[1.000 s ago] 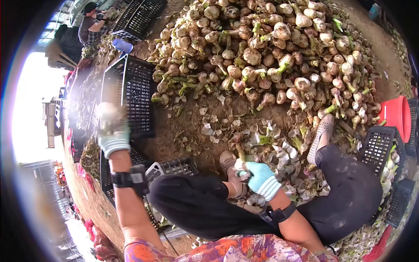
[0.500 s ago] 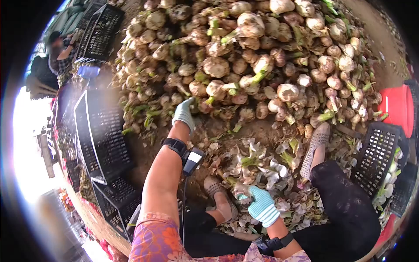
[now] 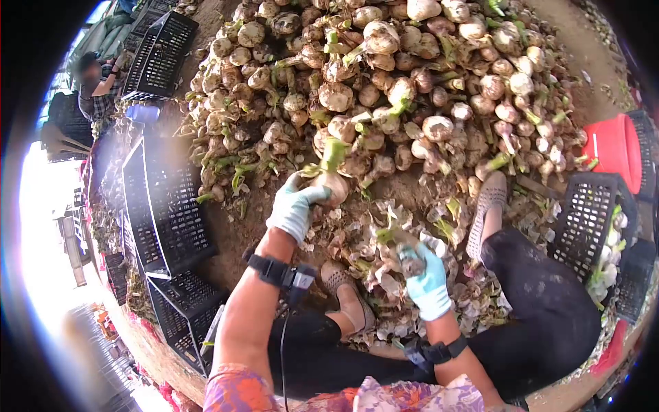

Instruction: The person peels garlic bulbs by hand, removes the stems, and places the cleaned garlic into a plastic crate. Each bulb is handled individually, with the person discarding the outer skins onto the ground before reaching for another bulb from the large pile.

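A garlic bulb with a thick cut green stalk is in my left hand, held at the near edge of a large garlic pile. The light-coloured glove wraps the bulb from the left, and the stalk points up. Lower and to the right, my right hand is curled closed in its glove, above loose garlic skins. Something greyish brown shows at its fingers; whether this is a held thing or dirt on the glove I cannot make out.
Black plastic crates stand on the left. On the right, a black crate sits near a red bucket, with pale peeled garlic beside it. Another person is at the far left. My shoes rest among the skins.
My left hand has drawn back from the pile with a garlic bulb in it. My right hand has moved up and slightly right. The view has shifted slightly.
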Available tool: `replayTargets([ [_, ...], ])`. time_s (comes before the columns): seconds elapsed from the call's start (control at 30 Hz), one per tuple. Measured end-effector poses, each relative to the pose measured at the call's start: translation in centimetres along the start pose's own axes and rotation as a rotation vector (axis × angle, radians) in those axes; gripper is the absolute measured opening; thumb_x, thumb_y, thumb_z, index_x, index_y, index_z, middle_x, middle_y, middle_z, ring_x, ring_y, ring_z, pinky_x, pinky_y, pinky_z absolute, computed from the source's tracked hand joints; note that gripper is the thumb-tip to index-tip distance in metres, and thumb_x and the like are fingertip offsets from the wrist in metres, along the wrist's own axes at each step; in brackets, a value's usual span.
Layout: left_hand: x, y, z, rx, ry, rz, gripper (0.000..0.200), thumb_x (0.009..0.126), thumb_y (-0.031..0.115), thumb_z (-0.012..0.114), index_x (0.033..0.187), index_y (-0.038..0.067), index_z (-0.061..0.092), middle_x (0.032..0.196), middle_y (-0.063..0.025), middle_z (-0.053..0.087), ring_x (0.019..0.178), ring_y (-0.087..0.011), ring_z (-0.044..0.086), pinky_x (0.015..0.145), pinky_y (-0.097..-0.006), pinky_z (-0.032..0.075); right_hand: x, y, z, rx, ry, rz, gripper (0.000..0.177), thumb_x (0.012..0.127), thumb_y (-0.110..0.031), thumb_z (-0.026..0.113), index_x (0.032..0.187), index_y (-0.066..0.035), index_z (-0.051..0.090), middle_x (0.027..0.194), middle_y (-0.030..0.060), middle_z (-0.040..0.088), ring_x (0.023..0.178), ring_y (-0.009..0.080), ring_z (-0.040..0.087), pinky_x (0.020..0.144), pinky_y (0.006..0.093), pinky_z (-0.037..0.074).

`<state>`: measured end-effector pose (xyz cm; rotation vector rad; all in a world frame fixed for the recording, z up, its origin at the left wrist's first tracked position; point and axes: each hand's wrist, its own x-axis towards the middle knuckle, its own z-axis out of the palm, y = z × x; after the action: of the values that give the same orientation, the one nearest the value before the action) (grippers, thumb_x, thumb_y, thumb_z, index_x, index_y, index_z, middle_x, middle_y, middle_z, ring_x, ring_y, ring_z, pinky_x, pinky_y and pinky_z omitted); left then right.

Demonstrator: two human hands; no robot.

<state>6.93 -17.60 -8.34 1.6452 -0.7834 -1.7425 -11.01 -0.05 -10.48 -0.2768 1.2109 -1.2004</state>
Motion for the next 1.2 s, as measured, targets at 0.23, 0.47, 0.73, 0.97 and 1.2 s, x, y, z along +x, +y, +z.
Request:
replayTargets([
  [0.23, -14.4, 0.2, 5.1, 0.882, -0.34, 0.288, 0.065, 0.056, 0.015, 0.075, 0.113, 0.001, 0.048, 0.099, -0.011, 0.055, 0.089, -0.0193, 0.055, 0.08, -0.0282, 0.044, -3.1, -3.9, 2.3, -0.637, 0.101, -0.508, 0.01, 0.075, -0.005, 0.053, 0.083, 0.001, 0.053, 0.073, 0.0181, 0.057, 0.066, 0.0291, 0.056, 0.059, 0.0337, 0.043],
  [0.47, -20.2, -1.8, 4.4, 0.92, -0.245, 0.631, 0.078, 0.055, 0.014, 0.075, 0.123, 0.001, 0.04, 0.105, -0.0113, 0.053, 0.094, -0.0188, 0.052, 0.084, -0.0275, 0.041, -7.8, -5.7, 1.6, -0.83, -0.016, -0.717, 0.015, 0.074, -0.002, 0.052, 0.088, 0.001, 0.056, 0.075, 0.0173, 0.058, 0.069, 0.0257, 0.058, 0.06, 0.0317, 0.043],
  [0.73, -24.0, -1.3, 3.1, 0.31, -0.462, 0.237, 0.079, 0.059, 0.003, 0.071, 0.129, 0.0, 0.034, 0.106, -0.004, 0.053, 0.09, -0.0084, 0.05, 0.082, -0.0218, 0.04, -10.8, -7.3, 2.1, -0.842, -0.24, -0.823, 0.02, 0.072, 0.001, 0.053, 0.091, 0.0, 0.056, 0.074, 0.0144, 0.059, 0.066, 0.0263, 0.058, 0.059, 0.0304, 0.045],
  [0.97, -25.0, -0.4, 1.6, 0.228, -0.519, 0.262, 0.088, 0.054, 0.005, 0.07, 0.132, 0.002, 0.028, 0.121, -0.0079, 0.044, 0.106, -0.0153, 0.044, 0.089, -0.0257, 0.036, -10.5, -7.4, 1.4, -0.771, -0.358, -0.872, 0.045, 0.082, -0.014, 0.053, 0.123, -0.001, 0.04, 0.096, 0.0152, 0.059, 0.076, 0.0161, 0.058, 0.064, 0.0254, 0.046],
  [1.2, -24.7, -1.8, 2.0, -0.026, -0.504, 0.266, 0.093, 0.051, 0.01, 0.071, 0.132, 0.005, 0.025, 0.127, -0.0131, 0.038, 0.113, -0.025, 0.042, 0.095, -0.0331, 0.035, -11.3, -7.0, 2.5, -0.526, -0.338, -0.62, 0.019, 0.08, -0.007, 0.047, 0.09, 0.005, 0.058, 0.079, 0.0092, 0.064, 0.066, 0.0101, 0.054, 0.06, 0.0261, 0.045],
])
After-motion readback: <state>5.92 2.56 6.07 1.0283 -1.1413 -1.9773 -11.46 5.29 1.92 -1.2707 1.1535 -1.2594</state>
